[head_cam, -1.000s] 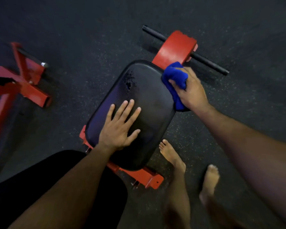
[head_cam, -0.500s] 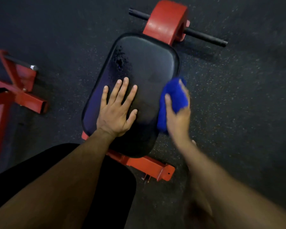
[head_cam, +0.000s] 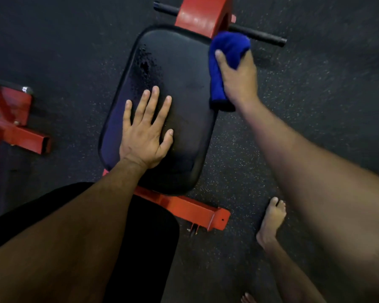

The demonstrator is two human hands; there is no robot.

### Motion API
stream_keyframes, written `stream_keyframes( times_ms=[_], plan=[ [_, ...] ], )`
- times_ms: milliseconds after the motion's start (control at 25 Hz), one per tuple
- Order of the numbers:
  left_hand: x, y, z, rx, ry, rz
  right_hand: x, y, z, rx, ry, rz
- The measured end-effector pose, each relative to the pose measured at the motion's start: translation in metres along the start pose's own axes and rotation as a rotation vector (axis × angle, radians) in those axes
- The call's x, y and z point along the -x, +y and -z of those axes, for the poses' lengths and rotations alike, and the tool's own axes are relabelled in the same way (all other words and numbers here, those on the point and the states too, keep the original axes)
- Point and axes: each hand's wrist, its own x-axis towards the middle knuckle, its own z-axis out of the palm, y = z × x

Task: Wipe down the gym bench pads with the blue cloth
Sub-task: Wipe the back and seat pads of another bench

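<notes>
A black padded bench seat (head_cam: 184, 68) fills the middle of the view, with wet droplets near its upper left. My left hand (head_cam: 146, 133) lies flat on the pad's lower left, fingers spread. My right hand (head_cam: 239, 77) grips the folded blue cloth (head_cam: 223, 51) against the pad's upper right edge, thumb on top of the cloth. The cloth hangs down over the pad's side below my palm.
The red bench frame (head_cam: 184, 206) sticks out below the pad, and a red bracket (head_cam: 202, 15) with a black crossbar (head_cam: 260, 37) sits at the top. Another red frame (head_cam: 15, 127) stands on the left. My bare foot (head_cam: 270, 221) is on the dark speckled floor.
My right hand slid the blue cloth along the pad's right edge, down towards me and then back up to the far corner. My left hand stayed flat on the pad.
</notes>
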Motion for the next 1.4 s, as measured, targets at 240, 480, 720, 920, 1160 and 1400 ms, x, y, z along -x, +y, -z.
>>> stream_keyframes(
  times_ms=[240, 480, 720, 920, 1160, 1400],
  plan=[
    [0.0, 0.001, 0.003, 0.019, -0.022, 0.02, 0.103, 0.031, -0.008, -0.109, 0.074, -0.082],
    [-0.001, 0.001, 0.001, 0.036, -0.016, 0.024, 0.28, 0.056, -0.038, -0.105, 0.066, -0.164],
    [0.0, 0.0, -0.004, 0.013, 0.006, 0.016, 0.184, 0.047, -0.012, -0.09, -0.017, -0.021],
    [0.0, -0.001, -0.003, 0.007, -0.007, 0.011, 0.017, 0.0, -0.003, 0.042, 0.067, -0.08],
    [0.001, 0.0, 0.0, 0.002, 0.017, 0.006, 0.115, 0.019, -0.007, -0.077, 0.066, -0.128],
    [0.0, 0.0, 0.002, 0.023, 0.018, 0.02, 0.213, 0.021, 0.031, 0.092, -0.24, -0.177]
  ],
)
